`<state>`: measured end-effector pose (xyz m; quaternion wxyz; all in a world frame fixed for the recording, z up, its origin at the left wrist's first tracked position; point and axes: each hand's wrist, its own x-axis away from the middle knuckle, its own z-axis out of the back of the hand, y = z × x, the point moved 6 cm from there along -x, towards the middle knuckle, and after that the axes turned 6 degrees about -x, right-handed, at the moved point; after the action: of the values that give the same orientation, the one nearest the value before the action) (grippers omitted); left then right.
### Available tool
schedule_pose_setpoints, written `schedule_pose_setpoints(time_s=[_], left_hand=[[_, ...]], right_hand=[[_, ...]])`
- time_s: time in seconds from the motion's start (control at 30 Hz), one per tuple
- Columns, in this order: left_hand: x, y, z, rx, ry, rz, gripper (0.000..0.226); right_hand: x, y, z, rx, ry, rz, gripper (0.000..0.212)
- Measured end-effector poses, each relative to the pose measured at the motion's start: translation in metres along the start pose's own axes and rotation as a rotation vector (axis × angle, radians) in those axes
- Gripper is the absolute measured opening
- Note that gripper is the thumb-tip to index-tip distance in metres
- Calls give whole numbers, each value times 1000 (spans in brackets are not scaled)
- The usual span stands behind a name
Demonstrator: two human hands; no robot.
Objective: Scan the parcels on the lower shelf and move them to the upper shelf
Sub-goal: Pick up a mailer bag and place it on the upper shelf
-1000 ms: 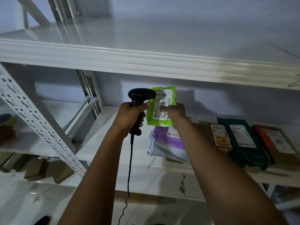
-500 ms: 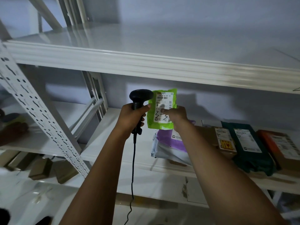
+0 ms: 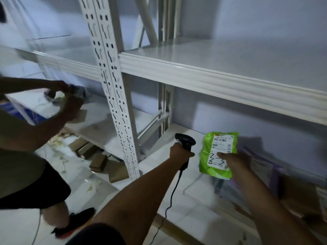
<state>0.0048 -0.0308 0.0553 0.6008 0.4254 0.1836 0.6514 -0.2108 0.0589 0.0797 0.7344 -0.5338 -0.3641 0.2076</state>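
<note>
Holding one green parcel (image 3: 218, 153) upright at 4 o'clock above the lower shelf (image 3: 198, 190), my right hand (image 3: 235, 160) has its fingers clamped on the label; my left hand (image 3: 180, 152), at 5 o'clock, is closed around one corded scanner (image 3: 185, 144). Upper shelf (image 3: 221, 59): zero parcels placed, I judge the task barely begun. Lower shelf: one purple bag (image 3: 261, 167) and brown parcels, blurred, count uncertain.

Parcel (image 3: 218, 152): lime green, white label with black barcode and scrawl. Scanner (image 3: 184, 144): black, black cable. Shelves (image 3: 212, 75): white; upright post (image 3: 109, 82) white, rows of dark slots. Right-edge parcel (image 3: 276, 174): purple, blurred.
</note>
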Motion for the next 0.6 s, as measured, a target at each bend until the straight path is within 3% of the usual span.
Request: schedule_pose_setpoints(time_s=[0.1, 0.37, 0.6], left_hand=[[-19, -8, 2, -44, 14, 18, 53], [-58, -44, -7, -124, 1, 122, 72], [-69, -68, -27, -150, 8, 175, 58]], right_hand=[[2, 7, -26, 67, -38, -31, 26], [-8, 3, -58, 219, -17, -27, 34], [-17, 8, -80, 225, -28, -25, 25]])
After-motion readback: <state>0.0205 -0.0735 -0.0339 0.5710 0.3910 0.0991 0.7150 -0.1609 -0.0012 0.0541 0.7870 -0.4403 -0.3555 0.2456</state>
